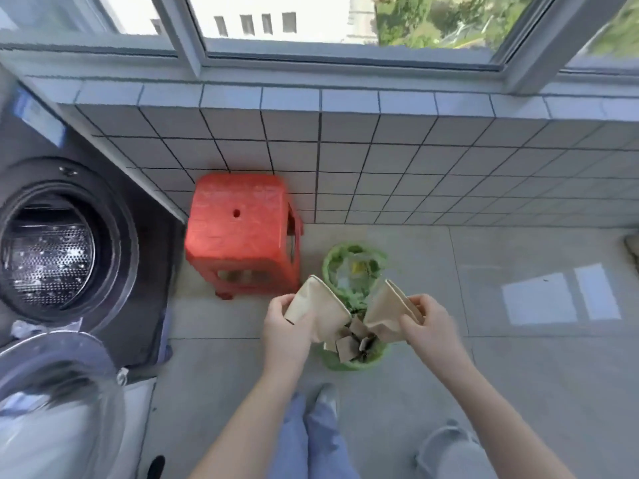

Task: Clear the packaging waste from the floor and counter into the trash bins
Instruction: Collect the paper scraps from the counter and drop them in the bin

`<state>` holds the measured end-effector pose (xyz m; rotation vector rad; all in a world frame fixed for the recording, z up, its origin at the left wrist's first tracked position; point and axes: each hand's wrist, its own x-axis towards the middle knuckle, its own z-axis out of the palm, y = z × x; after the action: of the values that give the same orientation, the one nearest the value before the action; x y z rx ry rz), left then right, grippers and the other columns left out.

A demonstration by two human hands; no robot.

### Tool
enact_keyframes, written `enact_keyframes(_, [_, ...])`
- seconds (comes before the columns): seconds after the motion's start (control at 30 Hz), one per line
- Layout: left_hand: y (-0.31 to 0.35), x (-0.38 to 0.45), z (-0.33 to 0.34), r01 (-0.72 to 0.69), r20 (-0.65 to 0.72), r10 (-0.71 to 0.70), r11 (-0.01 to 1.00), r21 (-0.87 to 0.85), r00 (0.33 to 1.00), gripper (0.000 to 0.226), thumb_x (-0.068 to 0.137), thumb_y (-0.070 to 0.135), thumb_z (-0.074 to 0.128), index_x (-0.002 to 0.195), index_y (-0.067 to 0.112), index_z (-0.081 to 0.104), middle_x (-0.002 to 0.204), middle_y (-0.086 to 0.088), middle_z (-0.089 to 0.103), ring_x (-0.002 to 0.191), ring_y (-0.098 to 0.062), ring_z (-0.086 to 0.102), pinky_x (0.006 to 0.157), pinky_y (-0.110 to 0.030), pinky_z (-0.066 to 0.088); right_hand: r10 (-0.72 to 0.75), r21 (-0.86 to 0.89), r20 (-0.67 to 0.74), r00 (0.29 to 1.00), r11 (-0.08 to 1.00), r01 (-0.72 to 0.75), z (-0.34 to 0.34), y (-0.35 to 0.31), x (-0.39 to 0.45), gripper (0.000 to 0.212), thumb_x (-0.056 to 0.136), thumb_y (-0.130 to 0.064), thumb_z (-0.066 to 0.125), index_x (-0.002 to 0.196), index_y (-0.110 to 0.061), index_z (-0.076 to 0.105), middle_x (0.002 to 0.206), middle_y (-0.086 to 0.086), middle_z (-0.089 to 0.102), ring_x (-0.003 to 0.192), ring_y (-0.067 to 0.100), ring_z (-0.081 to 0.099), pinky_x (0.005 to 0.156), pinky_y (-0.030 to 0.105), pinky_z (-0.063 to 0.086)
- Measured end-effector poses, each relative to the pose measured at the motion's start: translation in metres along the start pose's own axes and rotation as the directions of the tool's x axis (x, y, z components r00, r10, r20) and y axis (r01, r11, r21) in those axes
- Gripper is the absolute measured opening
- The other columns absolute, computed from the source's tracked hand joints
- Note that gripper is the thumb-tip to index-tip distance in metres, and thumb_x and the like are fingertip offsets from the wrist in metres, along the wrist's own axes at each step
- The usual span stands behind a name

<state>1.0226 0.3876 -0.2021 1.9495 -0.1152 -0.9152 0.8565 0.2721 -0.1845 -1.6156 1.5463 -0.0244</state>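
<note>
A crumpled piece of brown cardboard packaging [328, 312] hangs over a small green trash bin [356, 363] on the floor. My left hand [288, 324] grips its left flap and my right hand [427, 319] grips its right flap [385, 314]. The torn middle of the cardboard dips into the bin's near side. Inside the bin lies a green liner with clear plastic and a bit of yellow waste [358, 267].
A red plastic stool [238, 233] stands just left of the bin against the tiled wall [380, 167]. A front-loading washing machine [52, 250] with its door open [52, 402] fills the left side. Grey floor tiles [536, 357] stretch to the right. My legs are below.
</note>
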Motion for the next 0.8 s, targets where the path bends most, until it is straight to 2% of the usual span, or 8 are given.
enact_keyframes(0.1, [-0.041, 0.033, 0.049, 0.049, 0.109, -0.065, 0.989, 0.138, 0.992, 0.025, 0.081, 0.011, 0.064, 0.103, 0.017, 0.056, 0.094, 0.003, 0.065, 0.078, -0.004, 0.058, 0.062, -0.019, 0.042, 0.116, 0.083, -0.031, 0.993, 0.99, -0.113, 0.019, 0.055, 0.039, 0.022, 0.082, -0.005, 0.056, 0.101, -0.015, 0.055, 0.095, 0.002, 0.062, 0.091, 0.023, 0.059, 0.073, 0.032, 0.043])
enact_keyframes(0.23, [-0.102, 0.08, 0.096, 0.043, 0.189, -0.113, 0.94, 0.339, 0.975, 0.027, 0.081, 0.013, 0.063, 0.105, 0.015, 0.052, 0.096, -0.001, 0.063, 0.082, -0.017, 0.057, 0.064, -0.027, 0.039, 0.243, 0.102, -0.043, 0.969, 0.966, -0.238, 0.055, 0.125, 0.086, 0.026, 0.082, -0.006, 0.057, 0.109, -0.008, 0.059, 0.102, 0.008, 0.064, 0.095, 0.028, 0.059, 0.074, 0.031, 0.042])
enact_keyframes(0.33, [-0.152, 0.114, 0.122, 0.028, 0.198, -0.142, 0.872, 0.489, 0.97, 0.03, 0.083, 0.016, 0.062, 0.108, 0.012, 0.048, 0.1, -0.004, 0.059, 0.089, -0.025, 0.054, 0.068, -0.028, 0.033, 0.314, 0.096, -0.03, 0.949, 0.946, -0.31, 0.087, 0.174, 0.118, 0.028, 0.082, -0.006, 0.058, 0.11, -0.006, 0.06, 0.104, 0.012, 0.067, 0.099, 0.031, 0.062, 0.078, 0.034, 0.044])
enact_keyframes(0.47, [-0.221, 0.15, 0.148, -0.075, 0.267, -0.138, 0.75, 0.657, 0.954, 0.037, 0.091, 0.03, 0.057, 0.119, 0.008, 0.045, 0.117, -0.013, 0.056, 0.106, -0.032, 0.052, 0.077, -0.032, 0.034, 0.399, 0.069, 0.006, 0.917, 0.915, -0.398, 0.132, 0.228, 0.15, 0.033, 0.081, -0.005, 0.056, 0.114, -0.005, 0.055, 0.093, 0.01, 0.062, 0.093, 0.03, 0.062, 0.079, 0.034, 0.046])
enact_keyframes(0.57, [-0.264, 0.171, 0.161, -0.131, 0.286, -0.125, 0.672, 0.729, 0.95, 0.037, 0.094, 0.023, 0.045, 0.128, 0.008, 0.043, 0.122, -0.02, 0.055, 0.111, -0.035, 0.051, 0.084, -0.037, 0.037, 0.436, 0.083, 0.033, 0.899, 0.895, -0.437, 0.167, 0.26, 0.165, 0.044, 0.086, -0.008, 0.054, 0.129, -0.008, 0.042, 0.097, 0.009, 0.056, 0.095, 0.031, 0.059, 0.072, 0.029, 0.039])
enact_keyframes(0.67, [-0.296, 0.189, 0.176, -0.168, 0.307, -0.123, 0.621, 0.765, 0.944, 0.036, 0.091, 0.02, 0.043, 0.126, 0.011, 0.044, 0.12, -0.02, 0.054, 0.108, -0.036, 0.05, 0.083, -0.04, 0.039, 0.433, 0.053, 0.082, 0.898, 0.898, -0.438, 0.197, 0.287, 0.181, 0.043, 0.088, -0.014, 0.053, 0.129, -0.012, 0.04, 0.111, 0.011, 0.061, 0.099, 0.031, 0.06, 0.068, 0.027, 0.034])
enact_keyframes(0.8, [-0.317, 0.207, 0.195, -0.218, 0.321, -0.061, 0.614, 0.759, 0.945, 0.037, 0.09, 0.022, 0.046, 0.127, 0.018, 0.042, 0.124, -0.013, 0.048, 0.108, -0.035, 0.05, 0.088, -0.041, 0.042, 0.42, 0.04, 0.101, 0.902, 0.904, -0.425, 0.226, 0.308, 0.203, 0.041, 0.087, -0.014, 0.052, 0.126, -0.013, 0.042, 0.114, 0.014, 0.062, 0.1, 0.033, 0.059, 0.072, 0.032, 0.043])
